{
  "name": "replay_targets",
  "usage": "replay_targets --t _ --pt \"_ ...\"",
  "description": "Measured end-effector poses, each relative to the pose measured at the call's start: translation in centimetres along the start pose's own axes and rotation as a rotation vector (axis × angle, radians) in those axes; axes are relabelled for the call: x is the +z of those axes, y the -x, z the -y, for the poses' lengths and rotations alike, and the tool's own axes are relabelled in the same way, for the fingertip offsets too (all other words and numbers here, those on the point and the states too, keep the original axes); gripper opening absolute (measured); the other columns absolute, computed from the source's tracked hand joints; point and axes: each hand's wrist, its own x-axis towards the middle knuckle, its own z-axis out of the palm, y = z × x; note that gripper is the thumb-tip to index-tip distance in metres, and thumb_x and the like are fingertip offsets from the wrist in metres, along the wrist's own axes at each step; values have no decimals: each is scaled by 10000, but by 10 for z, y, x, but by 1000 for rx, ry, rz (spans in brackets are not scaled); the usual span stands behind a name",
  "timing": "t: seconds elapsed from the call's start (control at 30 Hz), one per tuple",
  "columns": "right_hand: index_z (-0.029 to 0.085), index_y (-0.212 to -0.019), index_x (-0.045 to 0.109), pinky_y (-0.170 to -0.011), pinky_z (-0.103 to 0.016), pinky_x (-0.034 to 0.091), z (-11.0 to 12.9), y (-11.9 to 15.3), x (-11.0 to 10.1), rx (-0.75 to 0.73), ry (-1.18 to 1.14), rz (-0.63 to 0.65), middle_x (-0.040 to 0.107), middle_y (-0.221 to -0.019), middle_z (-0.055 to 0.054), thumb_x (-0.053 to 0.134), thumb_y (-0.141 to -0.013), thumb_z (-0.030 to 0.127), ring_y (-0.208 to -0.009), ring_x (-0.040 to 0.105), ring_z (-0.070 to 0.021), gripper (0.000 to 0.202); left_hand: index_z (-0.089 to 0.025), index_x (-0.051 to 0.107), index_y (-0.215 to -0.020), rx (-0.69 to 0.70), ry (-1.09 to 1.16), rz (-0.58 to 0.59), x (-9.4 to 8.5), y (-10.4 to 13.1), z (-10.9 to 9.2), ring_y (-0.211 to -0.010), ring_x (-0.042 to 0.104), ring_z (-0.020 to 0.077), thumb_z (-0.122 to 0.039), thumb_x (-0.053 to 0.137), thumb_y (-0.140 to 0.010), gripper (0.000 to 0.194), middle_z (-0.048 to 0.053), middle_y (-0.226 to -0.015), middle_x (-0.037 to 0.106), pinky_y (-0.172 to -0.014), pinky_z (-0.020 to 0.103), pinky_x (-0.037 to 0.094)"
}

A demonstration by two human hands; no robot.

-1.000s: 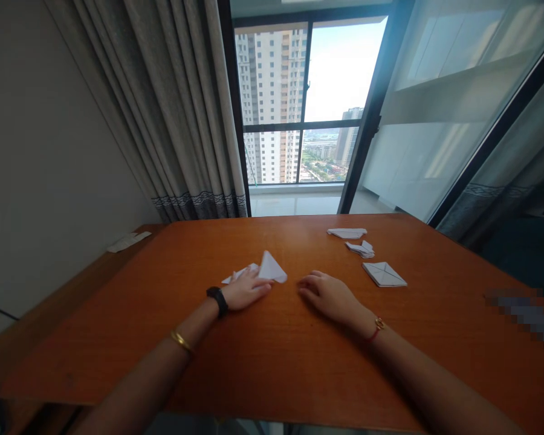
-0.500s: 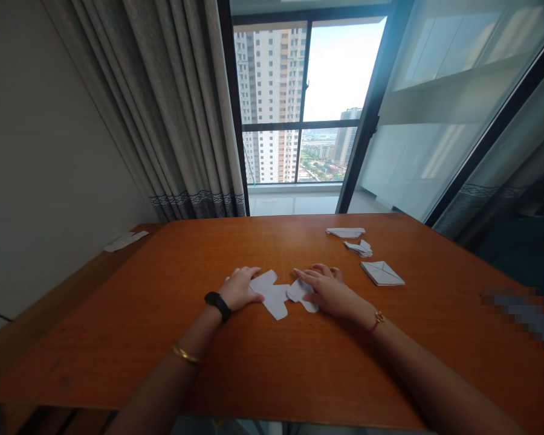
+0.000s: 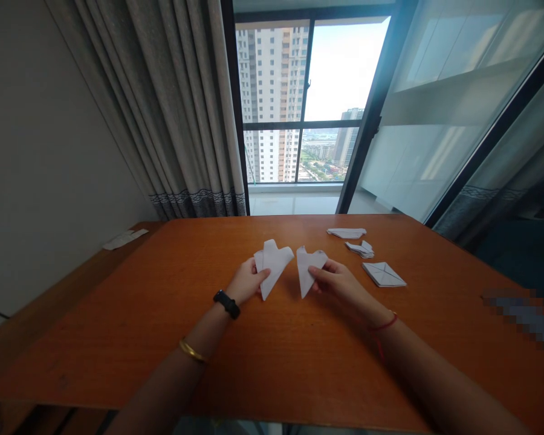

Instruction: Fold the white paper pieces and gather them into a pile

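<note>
Closed on a white folded paper piece (image 3: 275,261), my left hand (image 3: 248,281) has its thumb across the front of the paper. My right hand (image 3: 333,277) pinches a second, slightly smaller folded paper piece (image 3: 306,266) between thumb and fingers. Both pieces are held up off the table, side by side with a narrow gap between them. Each narrows to a point at the bottom and has notched, lobed upper edges. The fingers behind the papers are mostly hidden.
On the wooden table (image 3: 163,326), to the right, lie a square folded paper (image 3: 384,274), a small folded paper piece (image 3: 360,249) and a long flat one (image 3: 347,233). A pale strip (image 3: 125,239) rests at the far left. A blurred patch (image 3: 526,317) covers something at right.
Both paper pieces, which lay spread on the table under my hands, are now lifted and gripped upright. The papers have moved slightly apart and now look narrower, pointing downward.
</note>
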Motion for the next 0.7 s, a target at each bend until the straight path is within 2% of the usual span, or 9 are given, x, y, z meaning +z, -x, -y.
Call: replay_targets --t 0.07,0.17,0.3,0.4,0.47,0.63,0.7 --pt "164 -818 574 -516 -254 373 -6 2 15 34 -113 32 611 -602 5 711 -683 508 -520 516 -122 394 -167 531 -1061 -15 112 32 15 4 -1 -740 641 184 -304 636 -756 351 74 -942 679 -534 245 471" --pt "165 -803 558 -537 -270 407 -13 3 29 19 -162 24 611 -577 5 729 -670 502 -527 531 -134 400 -174 504 -1109 -6 235 75 33 13 1 -731 648 168 -356 647 -766 414 68 -951 682 -523 220 463" --pt "188 -836 520 -529 -270 415 -17 3 32 -5 -184 -61 608 -573 21 773 -632 463 -521 542 -143 426 -177 491 -1128 27 269 170 42 23 3 -629 628 147 -444 687 -731 517 52 -885 685 -469 204 423" --pt "183 -841 515 -501 -254 395 -19 2 28 -4 -198 -58 598 -557 24 767 -649 449 -490 517 -127 413 -158 513 -1099 120 337 209 43 25 4 -792 652 183 -419 759 -663 564 75 -961 683 -636 255 499" --pt "173 -819 526 -499 -247 395 -21 2 26 -12 -202 -53 588 -552 24 755 -667 446 -488 502 -115 387 -154 516 -1081 129 354 203 43 25 5 -858 650 199 -408 783 -635 579 83 -989 678 -712 277 508" --pt "161 -822 565 -501 -245 433 -19 2 24 -11 -236 -136 594 -623 12 782 -629 434 -562 523 -123 398 -169 480 -993 3 323 182 41 23 10 -522 593 128 -515 694 -702 500 10 -720 648 -476 237 475" --pt "162 -827 572 -492 -243 435 -17 2 22 -13 -236 -167 597 -622 11 788 -621 431 -559 525 -125 402 -173 466 -966 -18 344 149 40 23 11 -527 602 133 -517 683 -707 482 14 -725 649 -459 232 481"
